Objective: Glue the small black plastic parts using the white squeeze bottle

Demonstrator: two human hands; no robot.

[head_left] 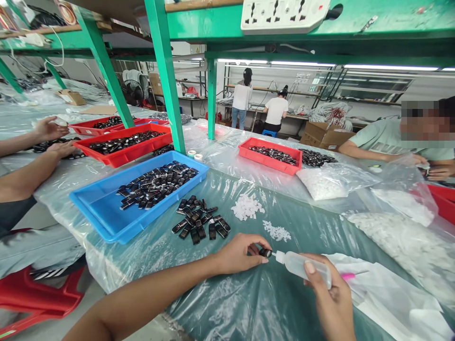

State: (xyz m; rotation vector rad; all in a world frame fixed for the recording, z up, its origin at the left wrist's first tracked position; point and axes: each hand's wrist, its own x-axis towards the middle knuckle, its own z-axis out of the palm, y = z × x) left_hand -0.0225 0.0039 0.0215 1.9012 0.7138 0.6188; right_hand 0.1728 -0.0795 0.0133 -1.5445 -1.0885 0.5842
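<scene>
Grip the squeeze bottle (302, 267) along its body. The right hand (330, 289) has its fingers and thumb closed around it, tilted with the nozzle toward the left hand (245, 253). Light, even thumb pressure should meter the flow best; excess pressure risks flooding the part. The left hand pinches one small black part (265, 252) above the table's near edge, short of the loose pile. Steady this part while the nozzle is at it; a firm fingertip pinch, clear of the outlet, should prevent slipping. Align the narrow nozzle tip (274, 255) with the part's end. Whether the two touch cannot be told.

Containers on the table (220, 303), in descending size:

- Blue tray (95, 203): beside the table's left edge; black parts (159, 184) heaped toward its far end, the near end bare.
- Front red tray (122, 158): beyond the blue tray, by the same edge; filled with black parts.
- Far red tray (263, 163): well in from the left edge; holds black parts.
- Clear bag (323, 184): right of the far red tray; contains white pieces.

Loose stock lies uncontained: a black pile (202, 220) just beside the blue tray, then a larger white pile (247, 207) and a smaller white pile (277, 231).
</scene>
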